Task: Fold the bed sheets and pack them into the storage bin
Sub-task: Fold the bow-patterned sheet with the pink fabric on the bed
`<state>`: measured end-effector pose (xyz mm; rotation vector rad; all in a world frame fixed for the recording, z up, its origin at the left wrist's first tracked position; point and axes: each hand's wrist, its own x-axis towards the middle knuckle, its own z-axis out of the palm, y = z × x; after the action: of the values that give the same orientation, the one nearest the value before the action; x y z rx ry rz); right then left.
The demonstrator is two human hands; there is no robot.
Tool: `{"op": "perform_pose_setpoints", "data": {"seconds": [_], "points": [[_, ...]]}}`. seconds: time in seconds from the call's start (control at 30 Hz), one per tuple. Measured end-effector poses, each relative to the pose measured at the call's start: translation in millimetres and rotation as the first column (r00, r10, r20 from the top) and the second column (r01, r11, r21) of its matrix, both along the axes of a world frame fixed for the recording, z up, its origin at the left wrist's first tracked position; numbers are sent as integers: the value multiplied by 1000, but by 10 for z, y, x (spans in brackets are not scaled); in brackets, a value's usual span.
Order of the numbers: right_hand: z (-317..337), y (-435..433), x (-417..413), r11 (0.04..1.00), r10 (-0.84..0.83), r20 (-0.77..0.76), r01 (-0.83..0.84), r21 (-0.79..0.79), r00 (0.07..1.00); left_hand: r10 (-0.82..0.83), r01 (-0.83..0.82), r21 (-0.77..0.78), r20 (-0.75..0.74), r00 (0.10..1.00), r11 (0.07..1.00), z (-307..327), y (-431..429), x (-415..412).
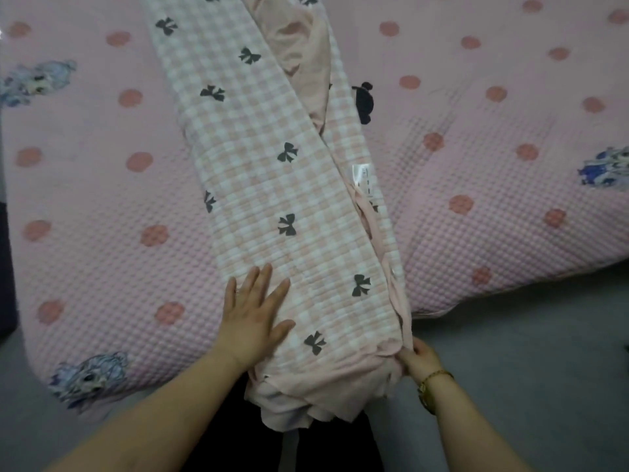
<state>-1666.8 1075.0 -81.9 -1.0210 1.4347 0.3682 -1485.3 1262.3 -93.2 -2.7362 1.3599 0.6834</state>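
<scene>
Checked sheet (272, 172) with dark bows, folded into a long strip, runs from top centre of the frame down to bottom centre, lying on the bed (102, 199) with its pink dotted cover and hanging off the near edge. Left hand (253, 318) lies flat, palm down, fingers spread, pressing the strip's lower left part; forearm reaches in from lower left. Right hand (420, 361) closed, pinching the plain pink lower right corner of the sheet, wrist with gold bracelet (430, 386), arm from lower right. White label (361, 175) on the strip's right edge. Grey floor (527, 352) lower right.
</scene>
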Motion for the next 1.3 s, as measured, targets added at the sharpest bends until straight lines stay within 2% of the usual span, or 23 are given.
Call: {"op": "perform_pose_setpoints", "data": {"seconds": [0.03, 0.1, 0.17, 0.2, 0.27, 0.33, 0.37, 0.43, 0.47, 0.5, 0.57, 0.63, 0.67, 0.73, 0.83, 0.93, 0.97, 1.0, 1.07, 1.1, 1.2, 1.23, 1.3], "points": [[17, 14, 47, 994, -78, 43, 74, 77, 996, -39, 39, 66, 8, 999, 997, -36, 4, -4], [36, 86, 173, 962, -205, 70, 188, 196, 976, -59, 56, 99, 32, 998, 994, -52, -32, -48], [-69, 195, 250, 977, -199, 10, 198, 80, 980, -13, 8, 129, 36, 999, 992, -47, -75, -77], [-141, 235, 255, 992, -125, -56, 124, -33, 990, -29, 18, 149, 69, 997, 989, -66, -81, -67], [-239, 287, 211, 983, 46, -141, -70, -168, 989, -30, 32, 221, -10, 999, 975, -27, -95, -51], [-241, 282, 74, 979, 133, -109, -148, -140, 985, -88, 83, 74, 66, 994, 994, -108, -24, -21], [-215, 260, -9, 970, 202, -110, -214, -113, 973, -57, 61, 175, -26, 998, 983, -33, -29, -14], [-169, 217, -216, 932, 322, -214, -348, -99, 922, -105, 114, 148, -63, 992, 982, -50, -36, 11], [-143, 181, -294, 913, 348, -296, -393, -108, 890, -132, 136, 123, -47, 990, 983, -86, -6, 27], [-112, 159, -331, 917, 310, -380, -380, -121, 871, -156, 161, 135, -47, 987, 978, -71, 7, 28], [-91, 106, -296, 914, 188, -449, -322, -245, 873, -120, 133, 200, -75, 990, 971, -42, -1, 17], [-30, 52, -94, 811, 165, -401, -355, -465, 901, -45, 61, 167, -99, 994, 984, 44, -21, 50], [35, 18, 74, 748, 173, -324, -338, -572, 930, 55, -47, 86, -102, 993, 995, 93, -30, 74], [145, -40, 452, 701, 198, -147, -245, -669, 969, 258, -260, -4, -95, 961, 966, 107, -26, 130], [214, -134, 1030, 721, 317, -12, -249, -646, 948, 509, -528, -40, -215, 834, 848, 179, -74, 298], [134, -216, 1440, 738, 374, -115, -371, -564, 920, 655, -765, -76, -468, 593, 639, 240, -193, 444], [88, -237, 1581, 718, 409, -167, -429, -548, 897, 665, -797, -85, -502, 552, 597, 235, -226, 501], [71, -251, 1630, 721, 412, -191, -447, -529, 891, 664, -794, -88, -498, 558, 601, 251, -273, 516], [63, -248, 1723, 762, 404, -110, -401, -509, 908, 663, -757, -97, -419, 620, 646, 259, -318, 590], [84, -245, 1708, 749, 414, -74, -386, -539, 907, 647, -712, -86, -352, 676, 697, 246, -317, 603], [171, -281, 1541, 613, 400, -91, -340, -713, 912, 496, -498, 39, -187, 848, 866, 191, -301, 578], [181, -294, 1455, 592, 367, -102, -316, -741, 925, 426, -414, 103, -159, 891, 904, 170, -293, 532], [91, -337, 1365, 615, 319, -184, -351, -706, 930, 321, -283, 208, -178, 930, 936, 122, -279, 479]]}}
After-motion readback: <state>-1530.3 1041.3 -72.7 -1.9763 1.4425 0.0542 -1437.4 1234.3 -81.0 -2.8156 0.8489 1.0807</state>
